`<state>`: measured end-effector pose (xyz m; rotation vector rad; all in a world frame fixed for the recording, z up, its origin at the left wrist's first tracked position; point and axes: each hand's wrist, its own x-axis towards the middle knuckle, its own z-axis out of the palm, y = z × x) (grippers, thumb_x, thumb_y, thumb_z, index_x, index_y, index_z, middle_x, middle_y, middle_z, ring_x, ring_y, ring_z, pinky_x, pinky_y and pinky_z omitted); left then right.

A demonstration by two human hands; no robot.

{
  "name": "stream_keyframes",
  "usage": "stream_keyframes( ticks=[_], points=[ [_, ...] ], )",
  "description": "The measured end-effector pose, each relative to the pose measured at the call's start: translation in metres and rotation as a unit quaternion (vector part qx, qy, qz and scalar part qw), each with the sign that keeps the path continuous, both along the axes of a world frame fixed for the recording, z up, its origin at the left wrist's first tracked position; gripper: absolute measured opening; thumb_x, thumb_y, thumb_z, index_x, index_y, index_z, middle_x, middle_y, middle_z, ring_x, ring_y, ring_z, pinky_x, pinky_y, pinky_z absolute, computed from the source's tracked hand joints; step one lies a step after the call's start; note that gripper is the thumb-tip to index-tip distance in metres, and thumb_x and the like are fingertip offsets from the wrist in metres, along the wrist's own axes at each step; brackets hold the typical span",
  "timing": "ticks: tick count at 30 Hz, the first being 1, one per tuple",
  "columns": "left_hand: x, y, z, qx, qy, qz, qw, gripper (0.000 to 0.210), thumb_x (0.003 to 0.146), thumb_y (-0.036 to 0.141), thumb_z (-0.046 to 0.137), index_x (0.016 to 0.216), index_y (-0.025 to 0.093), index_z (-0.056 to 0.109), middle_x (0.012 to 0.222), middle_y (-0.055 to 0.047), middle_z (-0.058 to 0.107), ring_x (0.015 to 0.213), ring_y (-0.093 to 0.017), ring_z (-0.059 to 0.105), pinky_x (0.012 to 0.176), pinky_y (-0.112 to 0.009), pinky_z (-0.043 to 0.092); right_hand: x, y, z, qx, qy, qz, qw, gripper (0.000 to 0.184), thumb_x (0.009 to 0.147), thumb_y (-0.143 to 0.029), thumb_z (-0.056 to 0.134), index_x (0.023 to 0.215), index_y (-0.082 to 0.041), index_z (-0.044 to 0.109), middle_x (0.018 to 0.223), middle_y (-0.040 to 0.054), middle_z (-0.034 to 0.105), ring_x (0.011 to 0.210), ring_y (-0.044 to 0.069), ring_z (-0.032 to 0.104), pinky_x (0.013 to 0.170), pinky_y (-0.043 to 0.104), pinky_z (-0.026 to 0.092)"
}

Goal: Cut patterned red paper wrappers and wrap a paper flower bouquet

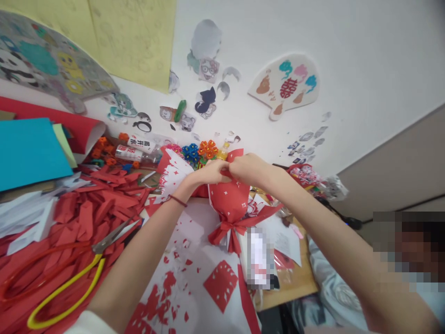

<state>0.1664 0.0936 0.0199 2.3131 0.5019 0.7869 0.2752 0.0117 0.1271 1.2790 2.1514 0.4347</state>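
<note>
My left hand [212, 172] and my right hand [251, 168] meet at the upper edge of a bouquet wrapped in red paper [229, 202]. Both hands have their fingers closed on the red wrapping paper, their fingertips partly hidden. Small star-shaped cut-outs show white in the paper, and below it is gathered and tied, flaring at the bottom. Behind my hands stand a blue flower [191, 153] and an orange flower [208, 149]. To the left of my left hand a paper piece with a lacy, cut-out edge [175, 172] spreads outward.
Scissors [100, 246] with red and yellow handles lie on heaped red paper scraps [86, 213] at left. A red cut-paper square [221, 285] rests on white paper in front. Plastic bottles [130, 152] lie near the wall. A blurred-out phone-like object [260, 257] is right of the bouquet.
</note>
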Motion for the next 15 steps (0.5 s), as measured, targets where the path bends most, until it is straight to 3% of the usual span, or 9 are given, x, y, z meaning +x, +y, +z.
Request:
stream_keyframes(
  ticks=[8, 15],
  points=[
    [0.004, -0.002, 0.001, -0.011, -0.005, 0.0, 1.0, 0.016, 0.065, 0.024, 0.058, 0.071, 0.011, 0.065, 0.062, 0.002, 0.056, 0.064, -0.013, 0.048, 0.059, -0.024, 0.04, -0.004, -0.01, 0.002, 0.028, -0.001, -0.008, 1.0, 0.028, 0.093, -0.006, 0.045, 0.098, -0.009, 0.072, 0.092, 0.0162, 0.073, 0.093, 0.025, 0.068, 0.076, 0.032, 0.045],
    [0.003, -0.006, 0.002, -0.021, -0.005, -0.005, 1.0, 0.018, 0.063, 0.023, 0.058, 0.074, 0.011, 0.065, 0.062, 0.003, 0.051, 0.067, -0.013, 0.048, 0.061, -0.023, 0.04, -0.008, -0.014, 0.004, 0.016, -0.005, 0.004, 1.0, 0.029, 0.09, 0.001, 0.043, 0.095, -0.006, 0.071, 0.091, 0.0172, 0.073, 0.09, 0.028, 0.07, 0.07, 0.033, 0.047]
  ],
)
